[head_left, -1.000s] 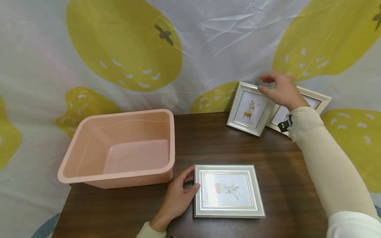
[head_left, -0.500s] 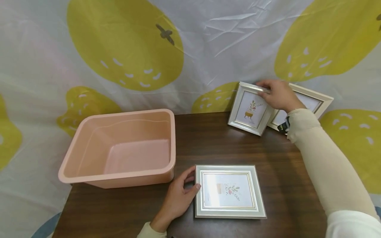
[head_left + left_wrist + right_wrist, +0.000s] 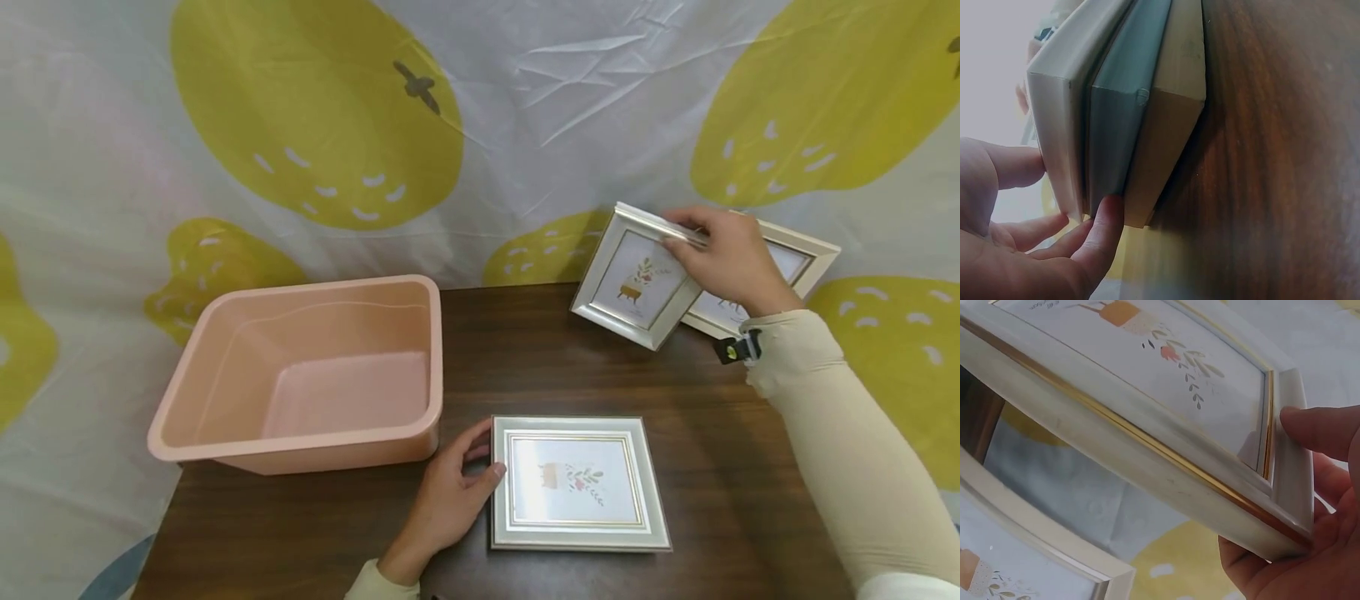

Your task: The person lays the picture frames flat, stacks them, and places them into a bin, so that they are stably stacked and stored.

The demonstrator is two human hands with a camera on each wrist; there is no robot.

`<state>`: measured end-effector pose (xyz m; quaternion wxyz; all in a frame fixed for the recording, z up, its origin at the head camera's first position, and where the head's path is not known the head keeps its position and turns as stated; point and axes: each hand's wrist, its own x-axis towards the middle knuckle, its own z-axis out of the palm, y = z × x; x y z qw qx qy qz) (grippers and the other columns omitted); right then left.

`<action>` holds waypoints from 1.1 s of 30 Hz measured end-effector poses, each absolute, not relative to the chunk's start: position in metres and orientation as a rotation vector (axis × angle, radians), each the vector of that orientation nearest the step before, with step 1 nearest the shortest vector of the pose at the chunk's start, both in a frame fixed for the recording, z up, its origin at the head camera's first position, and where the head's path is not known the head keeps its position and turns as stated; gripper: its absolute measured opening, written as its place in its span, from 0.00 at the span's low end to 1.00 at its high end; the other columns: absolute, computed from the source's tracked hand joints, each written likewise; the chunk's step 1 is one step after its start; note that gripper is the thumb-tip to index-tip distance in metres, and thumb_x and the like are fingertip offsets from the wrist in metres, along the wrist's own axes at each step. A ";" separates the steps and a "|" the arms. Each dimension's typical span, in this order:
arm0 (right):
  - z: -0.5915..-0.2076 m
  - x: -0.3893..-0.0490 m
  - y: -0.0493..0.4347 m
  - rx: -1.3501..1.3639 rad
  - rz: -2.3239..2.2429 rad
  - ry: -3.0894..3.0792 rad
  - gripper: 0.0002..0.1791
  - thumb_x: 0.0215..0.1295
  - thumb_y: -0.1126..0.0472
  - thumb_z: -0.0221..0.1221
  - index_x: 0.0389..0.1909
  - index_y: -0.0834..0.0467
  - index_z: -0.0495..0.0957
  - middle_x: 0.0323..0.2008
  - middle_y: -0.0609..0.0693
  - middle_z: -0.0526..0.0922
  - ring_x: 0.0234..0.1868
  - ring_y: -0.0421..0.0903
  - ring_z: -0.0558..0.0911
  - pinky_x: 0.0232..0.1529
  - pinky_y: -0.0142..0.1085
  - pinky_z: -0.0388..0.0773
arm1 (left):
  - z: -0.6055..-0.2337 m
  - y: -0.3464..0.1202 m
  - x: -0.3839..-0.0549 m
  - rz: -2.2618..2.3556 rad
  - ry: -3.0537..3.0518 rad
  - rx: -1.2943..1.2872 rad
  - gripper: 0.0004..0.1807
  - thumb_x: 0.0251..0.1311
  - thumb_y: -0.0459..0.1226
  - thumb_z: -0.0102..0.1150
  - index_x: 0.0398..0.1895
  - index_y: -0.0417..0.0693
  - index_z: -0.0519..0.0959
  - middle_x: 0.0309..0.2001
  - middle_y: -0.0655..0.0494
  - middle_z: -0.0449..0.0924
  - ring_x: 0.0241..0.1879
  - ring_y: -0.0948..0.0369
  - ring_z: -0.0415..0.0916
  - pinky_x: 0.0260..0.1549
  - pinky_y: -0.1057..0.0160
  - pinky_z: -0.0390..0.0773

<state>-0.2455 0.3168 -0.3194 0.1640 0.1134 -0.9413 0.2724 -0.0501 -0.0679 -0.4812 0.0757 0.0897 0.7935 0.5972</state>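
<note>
My right hand (image 3: 731,254) grips a silver-white picture frame (image 3: 637,283) by its top edge, thumb on the front and fingers behind. Gold trim and a potted-plant print show on it in the right wrist view. Behind it a cream picture frame (image 3: 813,254) leans on the wall cloth, partly hidden by the hand. My left hand (image 3: 446,496) holds the left side of a stack of picture frames lying flat. The left wrist view shows three layers: a whitish frame (image 3: 1054,119) on top, a blue-grey frame (image 3: 1113,125) between and a tan frame (image 3: 1169,119) against the table.
A pink plastic tub (image 3: 352,396) with nothing in it stands on the left of the dark wooden table (image 3: 510,358). A cloth (image 3: 540,83) printed with yellow lemons hangs behind the table.
My right hand came down onto the top edge of the silver-white frame, took hold, and has tipped the frame slightly forward and to the right. The left hand and the stack stay put.
</note>
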 end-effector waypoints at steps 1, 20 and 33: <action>-0.319 -0.242 0.317 0.314 0.781 -2.675 0.18 0.74 0.56 0.64 0.61 0.55 0.85 0.48 0.61 0.90 0.40 0.50 0.84 0.38 0.29 0.70 | -0.482 -0.068 -0.050 1.789 2.378 0.266 0.32 0.72 0.39 0.66 0.77 0.51 0.71 0.70 0.46 0.77 0.67 0.45 0.77 0.54 0.59 0.87; -0.314 -0.169 0.311 0.259 1.196 -2.432 0.20 0.69 0.64 0.69 0.62 0.57 0.85 0.41 0.24 0.84 0.37 0.28 0.84 0.37 0.16 0.78 | -0.466 -0.061 -0.051 1.762 2.507 0.267 0.29 0.72 0.40 0.66 0.73 0.47 0.73 0.66 0.43 0.78 0.65 0.46 0.79 0.56 0.52 0.87; -0.321 -0.128 0.300 0.293 1.392 -2.353 0.20 0.67 0.71 0.68 0.60 0.63 0.85 0.42 0.36 0.89 0.37 0.32 0.87 0.37 0.20 0.83 | -0.447 -0.046 -0.051 1.932 2.573 0.432 0.25 0.69 0.34 0.66 0.69 0.52 0.76 0.65 0.55 0.79 0.64 0.54 0.80 0.57 0.60 0.86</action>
